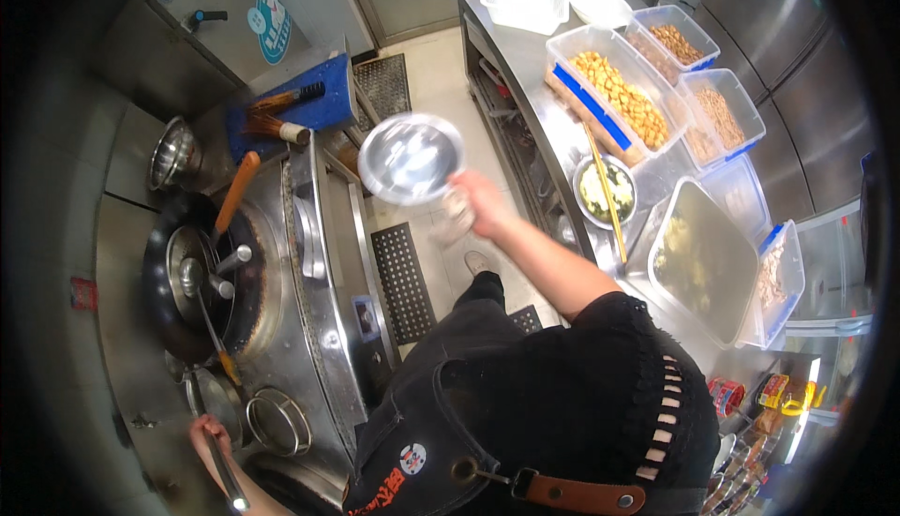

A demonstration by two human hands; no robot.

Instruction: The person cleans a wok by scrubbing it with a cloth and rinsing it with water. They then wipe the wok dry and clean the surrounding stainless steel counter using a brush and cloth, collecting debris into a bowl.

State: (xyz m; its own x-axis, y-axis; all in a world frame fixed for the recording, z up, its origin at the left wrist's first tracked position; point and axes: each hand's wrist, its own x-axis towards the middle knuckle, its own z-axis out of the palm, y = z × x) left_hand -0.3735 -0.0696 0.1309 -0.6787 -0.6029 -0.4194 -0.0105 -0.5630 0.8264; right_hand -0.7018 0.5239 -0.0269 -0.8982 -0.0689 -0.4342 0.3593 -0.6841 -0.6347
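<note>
My right hand (481,203), slightly blurred, grips a shiny metal bowl (411,157) by its near rim above the floor. A pale crumpled cloth (457,214) is bunched under the same hand. At the lower left, my left hand (211,431) is closed around a long metal handle (223,470); what sits at its far end is unclear. Just beyond that hand, a black wok (158,291) rests on the stove, holding a perforated strainer (184,242) and a ladle (190,277). A wooden handle (235,192) sticks up from the wok.
To the right, a steel counter (517,59) bears a plastic tub of yellow cubes (619,94), a bowl with chopsticks (594,200) and a steel tray (703,270). Brushes (281,126) lie on a blue board (330,101). A ring stand (278,421) sits by the stove's edge.
</note>
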